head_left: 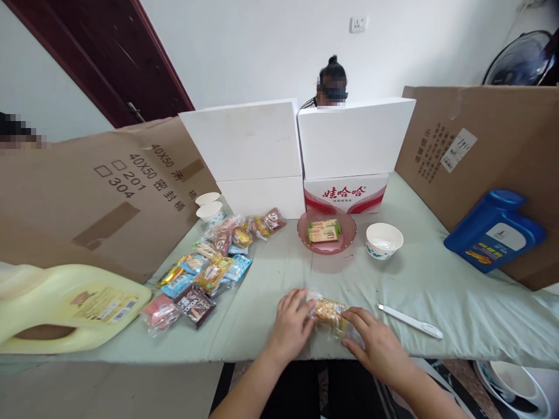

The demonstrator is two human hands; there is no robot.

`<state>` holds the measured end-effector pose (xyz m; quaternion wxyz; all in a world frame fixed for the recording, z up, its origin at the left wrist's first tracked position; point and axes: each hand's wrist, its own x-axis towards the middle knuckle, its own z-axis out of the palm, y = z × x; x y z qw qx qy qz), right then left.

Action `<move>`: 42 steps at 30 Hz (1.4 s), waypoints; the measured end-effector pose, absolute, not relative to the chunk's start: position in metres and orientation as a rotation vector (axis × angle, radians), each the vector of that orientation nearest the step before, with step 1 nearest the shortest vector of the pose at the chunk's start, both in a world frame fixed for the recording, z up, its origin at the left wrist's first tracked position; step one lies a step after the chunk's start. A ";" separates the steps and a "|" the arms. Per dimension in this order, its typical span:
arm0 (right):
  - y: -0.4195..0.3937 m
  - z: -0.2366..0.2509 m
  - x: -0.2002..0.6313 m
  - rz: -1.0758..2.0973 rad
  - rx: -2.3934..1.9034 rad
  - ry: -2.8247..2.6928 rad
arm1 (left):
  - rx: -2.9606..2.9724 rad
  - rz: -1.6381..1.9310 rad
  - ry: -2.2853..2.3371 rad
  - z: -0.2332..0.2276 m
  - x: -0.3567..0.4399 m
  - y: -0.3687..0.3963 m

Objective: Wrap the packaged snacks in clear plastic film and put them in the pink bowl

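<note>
Cardboard walls and white foam boxes [244, 139] fence in a pale green tabletop [437, 279]. Beyond the fingers, well apart, sit a pink plate [305, 240] with two bars and a paper bowl [384, 240]; a heap of snack packets [209, 267] lies off to their left, a white cutter [410, 321] just to their right. Between both hands lies a clear-wrapped snack packet [328, 312], its long axis running left to right. Left hand [292, 326] fingers [301, 302] press its left end; right hand [378, 346] fingers [356, 317] pinch its right end. Both hands are equally near.
</note>
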<state>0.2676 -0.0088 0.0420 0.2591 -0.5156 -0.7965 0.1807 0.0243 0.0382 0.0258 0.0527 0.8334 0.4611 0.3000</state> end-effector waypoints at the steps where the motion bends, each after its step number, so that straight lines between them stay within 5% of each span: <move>1: -0.008 0.034 0.271 0.482 -1.469 -2.170 | 2.458 0.935 1.447 0.021 0.011 0.044; 9: 0.000 0.024 0.293 0.467 -1.476 -2.053 | 1.939 1.213 1.876 0.016 -0.039 0.043; 13: 0.005 0.042 0.293 0.391 -1.393 -2.173 | 2.154 1.367 1.588 0.029 -0.015 0.026; 17: 0.013 0.052 0.297 0.341 -1.297 -2.304 | 2.487 1.033 1.112 0.031 0.006 0.019; 25: 0.011 0.056 0.286 0.348 -1.492 -1.876 | 2.621 0.636 1.418 0.010 0.003 0.043; 30: 0.012 0.051 0.269 0.166 -1.299 -2.232 | 2.617 0.785 1.441 0.016 0.010 0.043; 34: 0.025 0.048 0.278 -0.036 -1.493 -1.991 | 2.606 1.057 1.420 0.033 0.007 0.036; 42: 0.018 0.063 0.269 0.409 -1.326 -2.248 | 2.600 0.494 0.760 0.075 0.003 0.001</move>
